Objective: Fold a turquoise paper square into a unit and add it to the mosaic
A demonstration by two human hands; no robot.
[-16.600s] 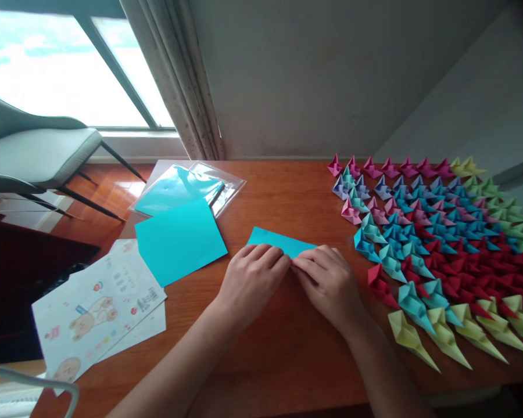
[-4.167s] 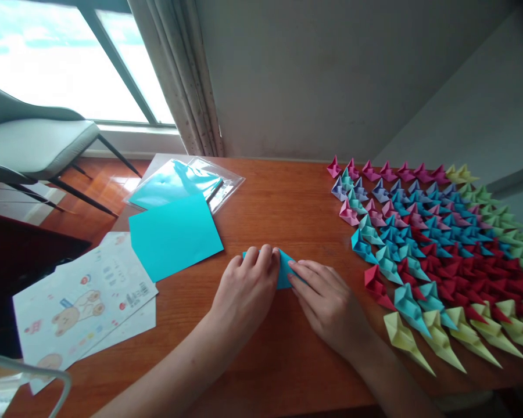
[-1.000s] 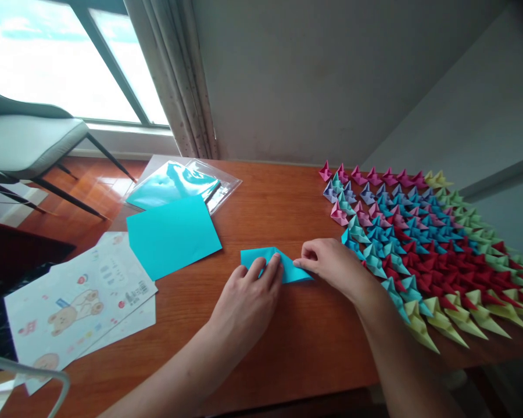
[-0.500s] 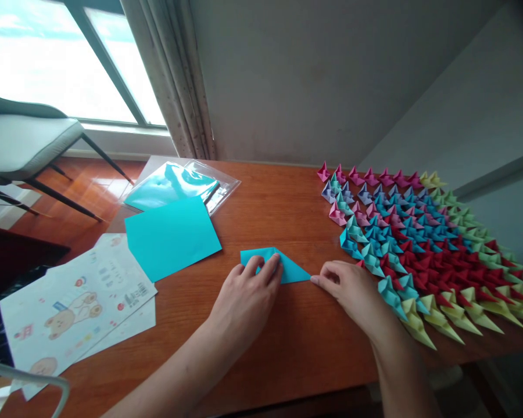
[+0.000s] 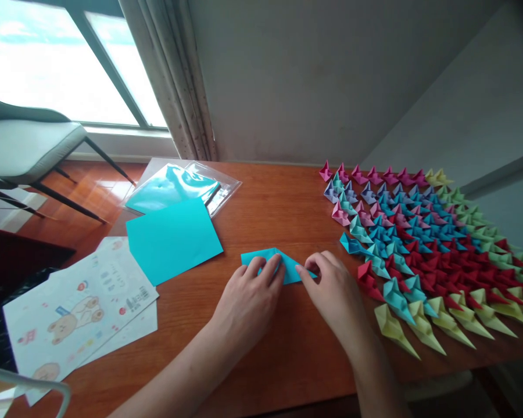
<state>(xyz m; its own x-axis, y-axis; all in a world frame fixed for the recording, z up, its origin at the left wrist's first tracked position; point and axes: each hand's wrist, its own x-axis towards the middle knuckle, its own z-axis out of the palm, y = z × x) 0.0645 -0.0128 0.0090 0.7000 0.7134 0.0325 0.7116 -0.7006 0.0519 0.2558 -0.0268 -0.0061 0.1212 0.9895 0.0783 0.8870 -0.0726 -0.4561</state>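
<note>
the folding of the turquoise paper (image 5: 290,273) looks only part done to me: its right side already slants down to a point, while the left end, as much as shows past the knuckles, has a square corner and seems yet to be folded. the piece lies flat on the bench (image 5: 270,203) between the person's two hands, bright and plain, with a crisp peak at the top and its lower left part covered. the left hand (image 5: 250,296) has its fingers half curled and slightly apart, tips pressing the paper down rather than gripping it. the right hand (image 5: 329,284) has thumb and forefinger close together at the pointed end; whether they pinch it, i can't tell. to the right stand rows of folded paper boats (image 5: 440,267); to the left lies an unfolded sheet (image 5: 174,241).
</note>
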